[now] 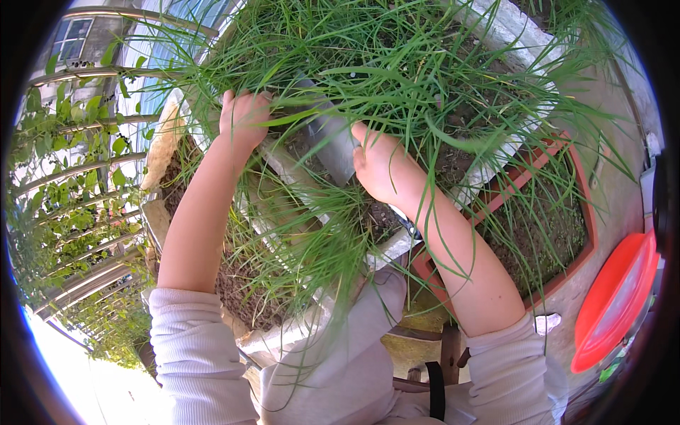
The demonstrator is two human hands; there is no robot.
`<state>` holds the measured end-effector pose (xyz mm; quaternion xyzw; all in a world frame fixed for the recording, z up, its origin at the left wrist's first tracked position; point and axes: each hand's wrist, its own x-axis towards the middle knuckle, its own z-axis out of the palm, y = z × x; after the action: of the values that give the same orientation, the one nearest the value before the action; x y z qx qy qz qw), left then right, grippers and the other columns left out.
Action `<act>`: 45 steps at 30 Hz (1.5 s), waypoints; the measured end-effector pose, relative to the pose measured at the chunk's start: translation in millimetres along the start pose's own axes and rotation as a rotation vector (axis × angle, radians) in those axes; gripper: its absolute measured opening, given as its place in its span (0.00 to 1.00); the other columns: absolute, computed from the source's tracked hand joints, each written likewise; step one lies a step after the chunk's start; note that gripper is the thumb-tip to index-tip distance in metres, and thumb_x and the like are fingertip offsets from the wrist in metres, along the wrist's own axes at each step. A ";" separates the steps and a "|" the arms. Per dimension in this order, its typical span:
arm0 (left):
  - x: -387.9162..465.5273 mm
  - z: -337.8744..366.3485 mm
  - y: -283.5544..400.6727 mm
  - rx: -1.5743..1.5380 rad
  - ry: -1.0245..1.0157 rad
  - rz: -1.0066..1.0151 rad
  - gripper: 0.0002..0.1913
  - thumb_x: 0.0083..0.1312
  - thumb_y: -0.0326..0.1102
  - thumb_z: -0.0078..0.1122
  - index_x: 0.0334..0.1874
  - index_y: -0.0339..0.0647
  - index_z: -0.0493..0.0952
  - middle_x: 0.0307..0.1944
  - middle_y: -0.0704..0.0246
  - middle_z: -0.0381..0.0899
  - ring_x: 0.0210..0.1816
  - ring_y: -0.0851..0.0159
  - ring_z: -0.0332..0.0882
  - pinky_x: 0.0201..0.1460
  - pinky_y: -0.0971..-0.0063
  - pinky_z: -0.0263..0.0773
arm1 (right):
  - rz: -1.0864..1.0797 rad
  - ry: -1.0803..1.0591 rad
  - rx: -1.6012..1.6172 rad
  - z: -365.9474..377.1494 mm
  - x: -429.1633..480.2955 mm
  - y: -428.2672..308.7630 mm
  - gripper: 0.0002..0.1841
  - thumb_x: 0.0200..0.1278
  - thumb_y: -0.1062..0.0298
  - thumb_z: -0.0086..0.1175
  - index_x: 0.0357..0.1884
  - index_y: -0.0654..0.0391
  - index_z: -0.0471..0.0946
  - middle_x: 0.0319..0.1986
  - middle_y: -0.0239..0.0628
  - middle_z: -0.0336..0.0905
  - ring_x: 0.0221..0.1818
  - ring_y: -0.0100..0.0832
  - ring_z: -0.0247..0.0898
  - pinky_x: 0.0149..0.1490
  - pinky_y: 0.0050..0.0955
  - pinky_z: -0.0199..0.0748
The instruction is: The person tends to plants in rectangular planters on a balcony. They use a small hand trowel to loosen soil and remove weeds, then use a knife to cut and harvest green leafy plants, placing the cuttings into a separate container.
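Long thin green grass-like leaves (340, 249) grow thickly from a white-walled planter (510, 32) of dark soil. My right hand (385, 162) is closed on something at the wide blade of a metal tool (329, 141), possibly a cleaver or trowel, which lies slanted among the leaves. A dark handle-like piece (408, 223) shows below my right wrist; whether it belongs to the same tool is unclear. My left hand (245, 114) is at the planter's left side, fingers bent into the leaves; what it grips is hidden.
A reddish-brown planter (589, 212) with soil stands at the right, near a red basin (611, 303). A rough-walled box of brown soil (156, 223) is at the lower left. Beyond it, a railing (79, 170) carries leafy vines. A wooden stool-like frame (450, 348) is below.
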<state>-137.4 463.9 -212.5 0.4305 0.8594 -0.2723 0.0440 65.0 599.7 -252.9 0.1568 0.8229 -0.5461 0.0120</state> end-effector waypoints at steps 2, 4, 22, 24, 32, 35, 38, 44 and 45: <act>-2.5 -3.1 0.5 -0.003 -0.047 -0.003 0.10 0.56 0.37 0.55 0.39 0.44 0.75 0.36 0.65 0.79 0.49 0.61 0.72 0.56 0.63 0.58 | 0.242 -0.140 0.162 -10.7 3.4 -24.5 0.23 0.59 0.75 0.42 0.58 0.63 0.63 0.33 0.54 0.74 0.31 0.42 0.72 0.36 0.35 0.69; 1.2 -4.6 5.2 0.053 -0.145 -0.015 0.10 0.55 0.34 0.52 0.38 0.45 0.78 0.39 0.64 0.79 0.49 0.60 0.74 0.64 0.62 0.53 | 0.266 -0.173 0.126 -17.4 5.9 -37.1 0.23 0.60 0.74 0.41 0.60 0.62 0.62 0.33 0.53 0.75 0.29 0.38 0.72 0.36 0.34 0.69; -1.6 16.6 -7.5 0.040 0.159 0.132 0.08 0.55 0.34 0.48 0.28 0.48 0.79 0.29 0.66 0.78 0.43 0.57 0.74 0.54 0.55 0.62 | 0.066 -0.073 0.008 -9.9 17.5 -27.9 0.23 0.56 0.77 0.41 0.57 0.65 0.64 0.26 0.52 0.74 0.27 0.40 0.74 0.34 0.32 0.70; -3.8 19.6 -8.7 0.124 0.254 0.179 0.07 0.54 0.35 0.50 0.25 0.47 0.78 0.26 0.69 0.77 0.40 0.56 0.74 0.50 0.57 0.62 | 0.061 -0.119 0.066 -15.4 11.8 -30.7 0.24 0.56 0.77 0.41 0.58 0.64 0.63 0.24 0.49 0.73 0.25 0.37 0.72 0.32 0.29 0.69; 14.6 -1.4 -6.9 0.202 -0.251 0.022 0.17 0.60 0.40 0.50 0.51 0.50 0.73 0.52 0.62 0.72 0.53 0.57 0.69 0.58 0.58 0.59 | 0.017 -0.126 0.142 -11.3 18.4 -17.3 0.25 0.56 0.76 0.39 0.60 0.66 0.61 0.48 0.58 0.70 0.50 0.45 0.71 0.54 0.35 0.70; 12.6 14.1 -23.2 -0.146 -0.042 -0.077 0.16 0.62 0.41 0.48 0.51 0.50 0.73 0.51 0.63 0.73 0.56 0.57 0.66 0.62 0.57 0.54 | -0.017 -0.097 0.062 -20.9 14.2 -22.7 0.25 0.58 0.75 0.39 0.60 0.65 0.61 0.41 0.56 0.73 0.43 0.44 0.74 0.47 0.36 0.72; 20.5 -2.8 -16.0 -0.116 -0.252 -0.096 0.16 0.62 0.43 0.50 0.50 0.47 0.74 0.50 0.60 0.74 0.54 0.54 0.67 0.61 0.56 0.55 | 0.037 -0.128 0.031 -19.8 16.5 -22.5 0.25 0.58 0.75 0.39 0.61 0.63 0.61 0.33 0.52 0.75 0.31 0.41 0.75 0.36 0.34 0.73; 21.9 -0.9 -19.4 -0.023 -0.251 0.004 0.18 0.59 0.42 0.55 0.51 0.45 0.73 0.48 0.58 0.75 0.49 0.51 0.72 0.53 0.54 0.65 | 0.027 -0.010 0.040 0.2 25.2 -17.0 0.27 0.56 0.75 0.43 0.61 0.59 0.62 0.27 0.50 0.75 0.26 0.38 0.74 0.32 0.32 0.71; 20.7 1.0 -21.1 -0.049 -0.242 -0.022 0.19 0.58 0.42 0.55 0.51 0.45 0.73 0.48 0.58 0.75 0.49 0.51 0.72 0.53 0.53 0.65 | 0.015 0.035 0.033 -0.2 26.3 -22.5 0.27 0.56 0.76 0.43 0.61 0.59 0.62 0.26 0.50 0.75 0.26 0.38 0.74 0.32 0.33 0.71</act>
<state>-166.7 468.1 -210.7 0.3837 0.8589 -0.3017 0.1550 33.9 598.4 -237.7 0.1729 0.8127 -0.5564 -0.0009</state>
